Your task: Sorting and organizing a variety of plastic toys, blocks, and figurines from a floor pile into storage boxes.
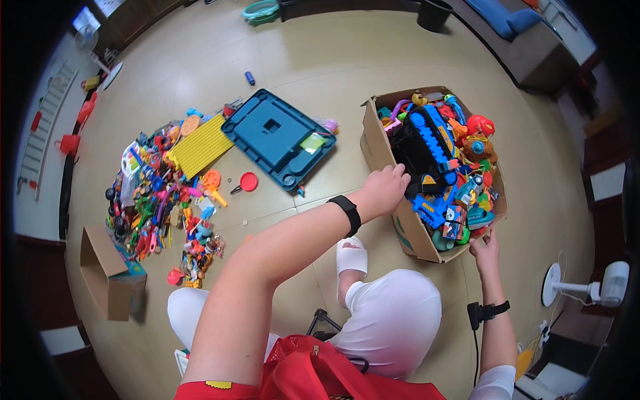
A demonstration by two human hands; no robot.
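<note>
A cardboard box (377,145) heaped with plastic toys stands on the floor in front of me to the right. My left hand (387,190) grips its near left side, fingers over the edge beside a blue and black tracked toy vehicle (430,145). At the box's near right corner, my right hand (485,250) holds the rim from outside, its fingers partly hidden. Inside lie a red and brown toy (479,135), a blue-green toy vehicle (480,218) and a small box with a panda picture (453,220).
Left of the box lie a dark teal plastic tray (265,130), a yellow studded baseplate (202,147), a red round lid (248,182) and a wide pile of small toys (160,185). An open cardboard box (107,280) rests near it. A white fan (575,285) stands far right.
</note>
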